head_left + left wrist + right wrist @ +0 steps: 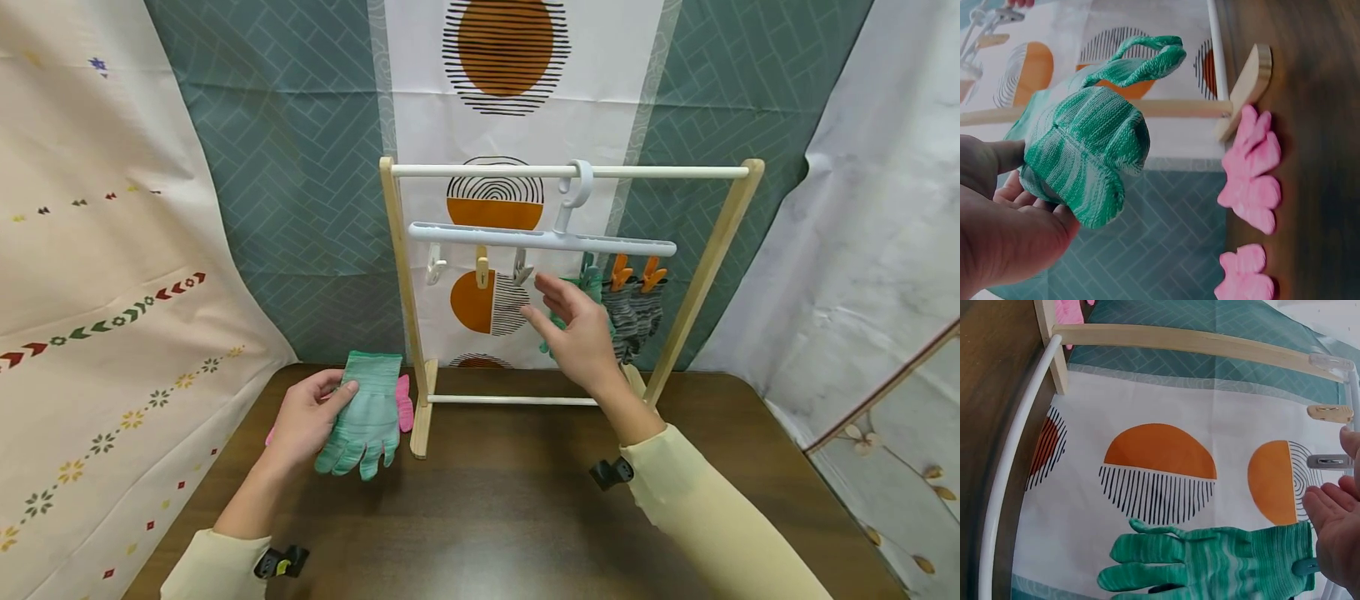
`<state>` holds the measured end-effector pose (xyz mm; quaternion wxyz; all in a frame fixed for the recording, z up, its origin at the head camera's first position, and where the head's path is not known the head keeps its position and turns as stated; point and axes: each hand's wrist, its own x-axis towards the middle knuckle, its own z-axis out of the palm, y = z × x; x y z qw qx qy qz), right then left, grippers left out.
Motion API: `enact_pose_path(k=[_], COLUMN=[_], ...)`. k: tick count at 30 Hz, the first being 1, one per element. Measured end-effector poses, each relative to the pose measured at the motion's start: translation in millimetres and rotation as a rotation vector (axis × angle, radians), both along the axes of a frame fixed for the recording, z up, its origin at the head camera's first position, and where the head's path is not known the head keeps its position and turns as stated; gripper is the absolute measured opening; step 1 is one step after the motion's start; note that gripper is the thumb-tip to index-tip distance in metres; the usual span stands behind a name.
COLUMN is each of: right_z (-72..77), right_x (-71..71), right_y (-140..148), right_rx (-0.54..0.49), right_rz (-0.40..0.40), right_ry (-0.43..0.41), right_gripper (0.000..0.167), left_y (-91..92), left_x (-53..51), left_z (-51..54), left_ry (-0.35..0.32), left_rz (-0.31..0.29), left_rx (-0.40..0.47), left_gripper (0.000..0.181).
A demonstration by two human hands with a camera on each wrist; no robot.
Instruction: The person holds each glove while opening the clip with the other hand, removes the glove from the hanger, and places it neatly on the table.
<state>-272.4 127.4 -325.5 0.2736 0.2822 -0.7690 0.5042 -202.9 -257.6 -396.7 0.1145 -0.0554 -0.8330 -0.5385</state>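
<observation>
My left hand [303, 421] pinches a green striped knit glove [369, 417] between thumb and fingers, its fingers drooping over the table's left side. In the left wrist view that glove [1075, 150] is seen close up. Up by the white hanger [487, 237], my right hand [583, 342] has its fingers extended and holds nothing. Just left of its fingertips hangs a grey clip [521, 268]. A second green glove [1229, 559] hangs from a green clip [1305, 567], partly behind the right hand in the head view.
A wooden rack [401, 275] carries the hanger on its top rod. White [435, 265] and pale yellow [482, 268] clips hang at its left; orange clips [620, 273] hold dark striped gloves [633, 317] at its right. Pink gloves [1254, 172] lie on the table [487, 500].
</observation>
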Motion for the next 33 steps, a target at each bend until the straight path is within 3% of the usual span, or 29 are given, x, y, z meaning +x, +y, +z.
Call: enact_pose_path(k=[11,15,22,33], right_z=[-12.5,-17.7,-26.6,-37.2], right_x=[10.1,13.1,18.0,24.5], right_y=[11,14,20,30], right_rx=[0.038,0.053,0.080,0.104], right_rz=[-0.037,-0.041,-0.054,-0.076], right_ry=[0.019,0.021,0.050,0.042], right_gripper=[0.054,0.055,0.055,0.054], left_y=[-32.7,-43.1,-58.5,-83.4], left_x=[9.3,12.6,17.4,18.9], left_z=[-12.0,-17.5,-24.9,-40.7], left_ry=[-0.076,-0.109,-0.169,-0.281], left_rz=[0.091,0.109,0.085,0.102], left_rx=[-0.163,-0.164,-0.098,-0.195], left_gripper=[0.052,0.048,0.047,0.053])
